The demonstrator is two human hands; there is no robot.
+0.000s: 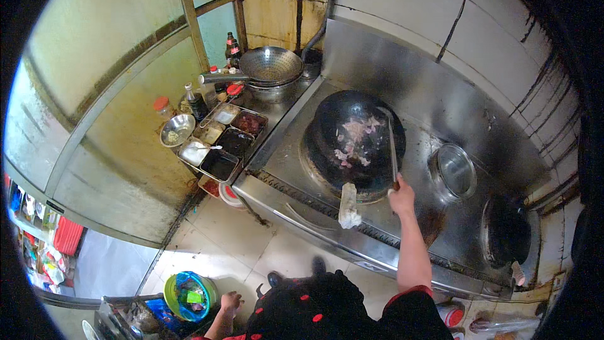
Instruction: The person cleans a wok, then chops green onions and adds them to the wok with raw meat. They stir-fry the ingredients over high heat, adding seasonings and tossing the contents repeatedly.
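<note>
My right hand (401, 195) is closed round the handle of a long metal ladle (393, 146), whose head reaches into the far right side of a dark wok (325, 151). Pale and pinkish sliced food (359, 132) lies in the wok. A whitish cloth (349, 208) is wrapped round the wok's near handle, and neither hand touches it. My left hand (231, 302) hangs low beside a green bucket (213, 288) with a blue liner; its fingers are partly curled, and whether it holds anything cannot be seen.
Left of the stove stand a seasoning tray (230, 180), a metal bowl (177, 131), bottles (196, 102) and a perforated strainer (271, 65). A metal pot (455, 171) and a second dark wok (506, 231) are at right. The stove's front edge (302, 233) runs before me.
</note>
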